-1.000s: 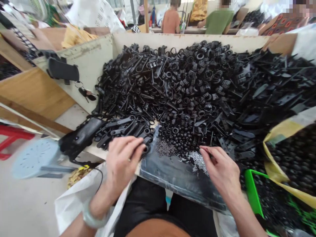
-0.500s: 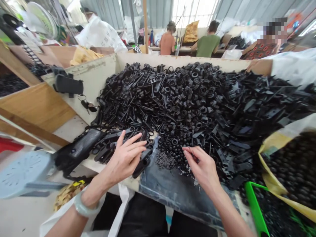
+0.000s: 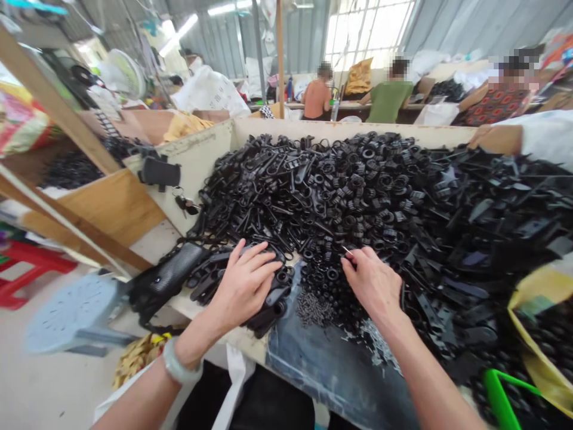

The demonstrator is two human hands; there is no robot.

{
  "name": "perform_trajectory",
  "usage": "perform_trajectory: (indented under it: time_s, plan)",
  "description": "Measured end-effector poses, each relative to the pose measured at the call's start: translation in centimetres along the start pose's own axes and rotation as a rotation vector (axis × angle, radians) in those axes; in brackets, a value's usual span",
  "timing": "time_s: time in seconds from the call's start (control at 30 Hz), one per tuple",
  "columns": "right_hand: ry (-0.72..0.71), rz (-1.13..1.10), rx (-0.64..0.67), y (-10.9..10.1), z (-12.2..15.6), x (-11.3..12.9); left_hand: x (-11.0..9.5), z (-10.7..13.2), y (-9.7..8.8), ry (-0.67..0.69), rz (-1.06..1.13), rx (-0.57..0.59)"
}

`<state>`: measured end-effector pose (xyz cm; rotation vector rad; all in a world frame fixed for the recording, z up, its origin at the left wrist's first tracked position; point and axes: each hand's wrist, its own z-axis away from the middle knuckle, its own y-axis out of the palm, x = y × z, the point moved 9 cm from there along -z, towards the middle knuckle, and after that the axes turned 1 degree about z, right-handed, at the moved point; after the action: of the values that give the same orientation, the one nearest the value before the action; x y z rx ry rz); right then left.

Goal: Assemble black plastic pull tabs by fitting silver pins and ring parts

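Note:
My left hand [image 3: 248,283] lies with its fingers spread over a heap of long black plastic pieces [image 3: 210,278], palm down. A thin, shiny metal pin [image 3: 347,251] sticks out from between the thumb and forefinger of my right hand [image 3: 375,283], which is closed in a pinch. That hand hovers over small black rings [image 3: 332,274] and beads. Below it, little silver metal pieces [image 3: 378,346] are scattered on the dark work mat [image 3: 308,358]. Left of them sits a small pile of short dark screw-like pieces [image 3: 316,307].
A large mound of black plastic parts [image 3: 313,179] fills the bin behind my hands. At right are a yellow-edged sack [image 3: 532,298] and a green crate [image 3: 496,388]. A black pouch [image 3: 172,275] and a blue stool [image 3: 76,310] are at left. Another person's arm [image 3: 496,138] reaches over the far right edge.
The view has tilted up and turned left. My right hand has moved away from the silver pieces toward the rings, and a pin now shows in its fingertips. My left hand stays over the same heap.

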<state>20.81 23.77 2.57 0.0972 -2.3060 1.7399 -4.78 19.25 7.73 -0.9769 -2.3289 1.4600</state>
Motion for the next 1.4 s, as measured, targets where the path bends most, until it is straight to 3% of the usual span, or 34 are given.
perform_trajectory:
  time_s: [0.07, 0.13, 0.3, 0.43, 0.63, 0.8, 0.9, 1.0, 1.13, 1.23, 1.3, 1.4]
  plan:
    - [0.008, -0.062, -0.019, -0.4, 0.4, -0.8, 1.5, -2.6, 0.5, -0.055, -0.053, 0.076]
    - [0.021, -0.189, -0.071, -1.2, 1.0, -1.8, 3.5, -5.1, 2.5, -0.139, -0.126, 0.265]
    - [0.092, -0.490, -0.088, -2.4, 3.6, -3.7, 4.3, -9.8, 7.9, -0.038, -0.158, 0.493]
    - [0.098, -0.591, -0.055, -2.5, 6.0, -3.7, 3.9, -11.2, 11.5, 0.004, -0.187, 0.592]
    - [0.073, -0.741, 0.018, -0.7, 8.4, -4.0, 4.4, -11.7, 14.3, -0.095, -0.162, 0.729]
    - [0.170, -0.898, 0.053, 0.5, 9.9, -4.7, 5.9, -12.1, 13.9, -0.297, -0.027, 0.695]
    - [0.305, -1.112, 0.074, 1.1, 11.0, -5.1, 7.4, -12.1, 12.1, -0.440, 0.091, 0.587]
    - [0.437, -1.397, 0.193, 2.4, 12.3, -4.7, 8.1, -11.5, 9.6, -0.547, 0.251, 0.471]
    - [0.499, -1.626, 0.310, 2.4, 13.6, -3.3, 5.3, -8.5, 6.3, -0.614, 0.542, 0.340]
    - [0.438, -1.575, 0.170, 0.1, 13.5, -3.0, 0.7, -4.1, 5.2, -0.649, 0.810, 0.306]
    - [0.317, -1.443, 0.075, -2.0, 13.1, -2.6, -3.5, -0.3, 6.3, -0.781, 1.302, 0.354]
    - [0.024, -1.104, -0.007, -4.9, 13.1, -1.0, -9.2, 4.9, 8.5, -0.997, 1.645, 0.483]
